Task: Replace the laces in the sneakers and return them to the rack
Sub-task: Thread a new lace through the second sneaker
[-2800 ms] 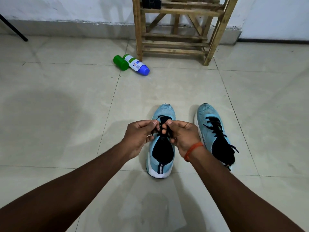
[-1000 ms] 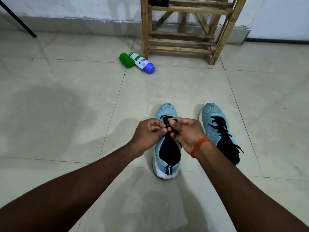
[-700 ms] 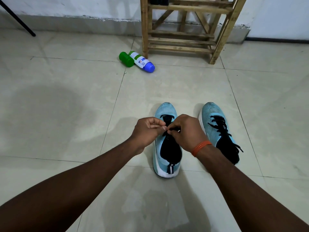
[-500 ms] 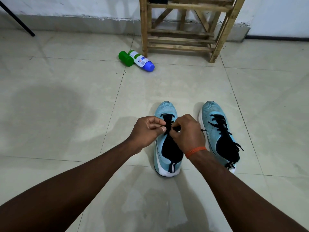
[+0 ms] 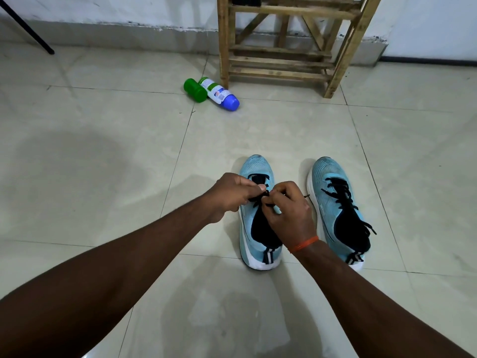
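Lacing step in hand on pale-blue knit sneaker with white sole (image 5: 256, 165), standing on beige tiled floor (image 5: 103, 177), toe toward slatted wooden rack (image 5: 281, 62) at the wall, well apart from it. Left hand (image 5: 232, 192) pinches thin black lace (image 5: 260, 198) between thumb and forefinger over the tongue; right hand (image 5: 289, 215), fingers curled, grips another part of the same lace just beside it. Rows already threaded: hidden by fingers. Second matching sneaker (image 5: 322, 177) sits just to the right, lace fully crossed. Judgement: keep both ends level before each crossing, feed the tip through the eyelet cleanly, pull snug without puckering the knit, steady the shoe against tipping. Rack step not yet done. Green bottle (image 5: 195, 90) and white blue-capped bottle (image 5: 219, 94) lie touching, near the rack leg
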